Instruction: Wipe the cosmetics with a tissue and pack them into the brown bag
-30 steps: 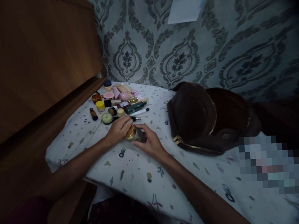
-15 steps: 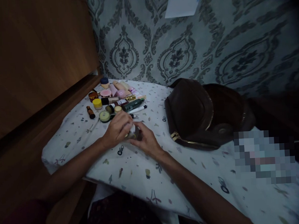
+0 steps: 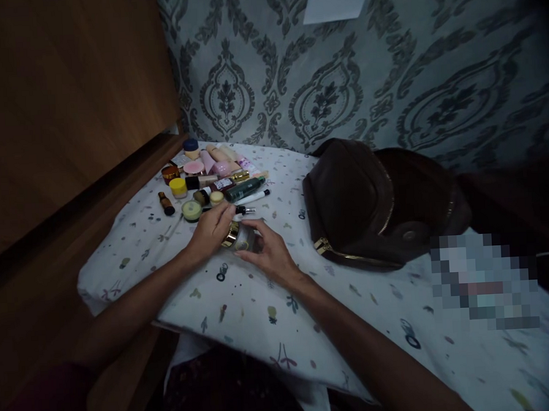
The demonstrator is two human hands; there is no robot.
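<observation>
A clear jar with a gold lid lies on its side between my two hands, just above or on the patterned white cloth. My left hand is closed around the gold lid end, its fingertips over the top. From the other side, my right hand grips the clear jar body, thumb below and fingers above. Just beyond my left hand sit a round pale green jar and a small cream-coloured pot. A dark green tube and a white pen-like tube lie behind the jar.
More cosmetics crowd the far left, among them a yellow-lidded jar and a small brown bottle. A dark brown leather bag stands at the right. A wooden cabinet borders the left side, with a patterned wall behind.
My left hand has shifted slightly left and up, so the gold lid now shows more. The white patch seen by its fingers is gone from view. My right hand stays about the jar.
</observation>
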